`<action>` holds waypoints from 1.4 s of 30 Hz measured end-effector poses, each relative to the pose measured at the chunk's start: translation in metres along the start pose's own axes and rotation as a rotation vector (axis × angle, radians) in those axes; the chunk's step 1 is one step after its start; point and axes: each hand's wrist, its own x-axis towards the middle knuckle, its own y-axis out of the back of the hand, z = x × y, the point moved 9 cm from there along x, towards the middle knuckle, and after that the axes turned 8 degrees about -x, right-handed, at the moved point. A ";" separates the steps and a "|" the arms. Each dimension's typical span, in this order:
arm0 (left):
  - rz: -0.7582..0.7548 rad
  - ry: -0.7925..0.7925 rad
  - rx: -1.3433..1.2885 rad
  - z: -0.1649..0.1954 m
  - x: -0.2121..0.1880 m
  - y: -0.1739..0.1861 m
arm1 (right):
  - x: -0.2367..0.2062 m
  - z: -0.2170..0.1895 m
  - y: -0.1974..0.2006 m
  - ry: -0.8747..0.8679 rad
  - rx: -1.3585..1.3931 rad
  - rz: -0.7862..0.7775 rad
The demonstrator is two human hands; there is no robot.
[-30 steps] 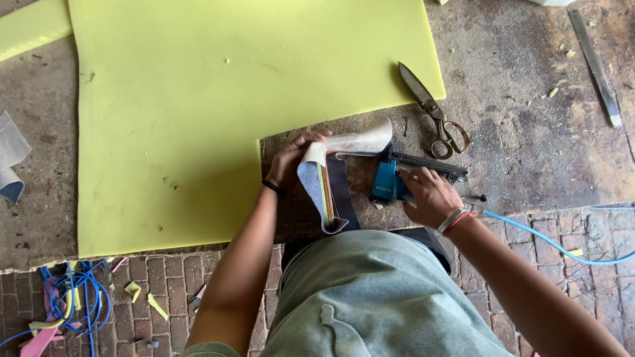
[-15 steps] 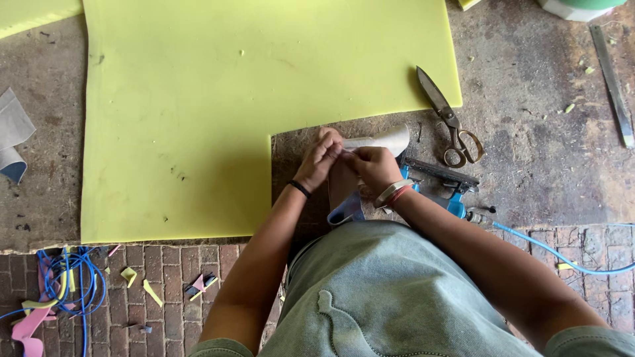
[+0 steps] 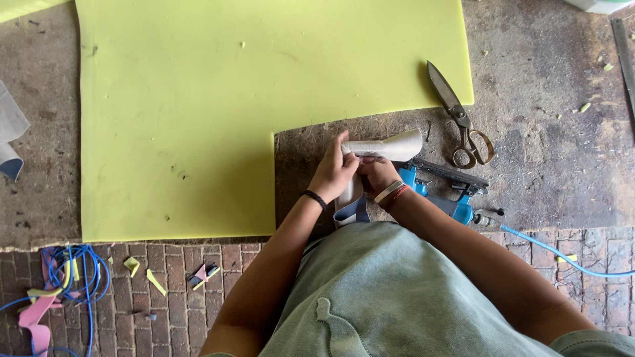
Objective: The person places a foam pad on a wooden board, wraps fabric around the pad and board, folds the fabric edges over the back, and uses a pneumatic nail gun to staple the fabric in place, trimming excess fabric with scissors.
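Rolled pale leather piece (image 3: 387, 147) lies sideways before me on the rough grey surface (image 3: 549, 165), both my grips clenched on its near-left end, left hand (image 3: 333, 173) beside right hand (image 3: 377, 175).

My left hand (image 3: 334, 173) and right hand (image 3: 378, 175) cover the middle of the pale folded piece (image 3: 390, 147), so I cannot tell how my fingers grip it. Its lower end disappears behind my shirt (image 3: 390, 291). My right forearm hides part of the blue stapler (image 3: 444, 193) just right of the piece. Further right, the blue hose (image 3: 555, 250) runs off the frame edge. Above the piece, the yellow foam sheet (image 3: 231, 99) is cut off at the top.
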 end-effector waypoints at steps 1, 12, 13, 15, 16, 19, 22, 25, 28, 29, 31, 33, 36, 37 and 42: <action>0.010 0.072 0.070 -0.001 -0.002 -0.003 | 0.002 0.003 0.001 -0.003 0.029 0.003; 0.236 0.375 0.307 0.031 -0.015 0.015 | 0.014 -0.016 -0.020 0.057 0.131 -0.011; 0.247 0.379 0.307 0.035 -0.015 0.017 | 0.009 -0.030 -0.020 0.170 -0.091 0.026; 0.270 0.389 0.302 0.039 -0.013 0.022 | -0.013 -0.061 -0.022 0.403 -0.537 0.097; 0.259 0.401 0.321 0.039 -0.013 0.024 | -0.032 -0.070 -0.022 0.485 -0.760 0.107; 0.245 0.393 0.367 0.037 -0.007 0.036 | -0.105 -0.105 0.002 0.800 -1.255 0.201; 0.240 0.373 0.363 0.029 -0.007 0.056 | -0.142 -0.113 0.044 0.699 -1.495 0.272; 0.236 0.366 0.332 0.022 -0.008 0.072 | -0.137 -0.089 0.069 0.342 -1.738 0.230; 0.240 0.360 0.371 0.022 -0.009 0.076 | -0.139 -0.096 0.051 0.591 -1.659 0.186; 0.240 0.371 0.379 0.022 -0.010 0.075 | -0.136 -0.094 0.057 0.496 -1.619 0.206; 0.226 0.381 0.427 0.024 -0.009 0.072 | -0.132 -0.097 0.065 0.320 -1.529 0.243; 0.173 0.391 0.498 0.025 -0.009 0.064 | -0.129 -0.098 0.062 0.188 -1.258 0.182; 0.206 0.385 0.476 0.025 -0.011 0.059 | -0.121 -0.114 0.022 0.292 -0.879 0.104; 0.210 0.358 0.504 0.025 -0.011 0.057 | -0.118 -0.119 0.004 0.368 -0.754 0.078; 0.216 0.279 0.576 0.014 -0.012 0.053 | -0.099 -0.109 -0.021 0.278 -0.913 0.132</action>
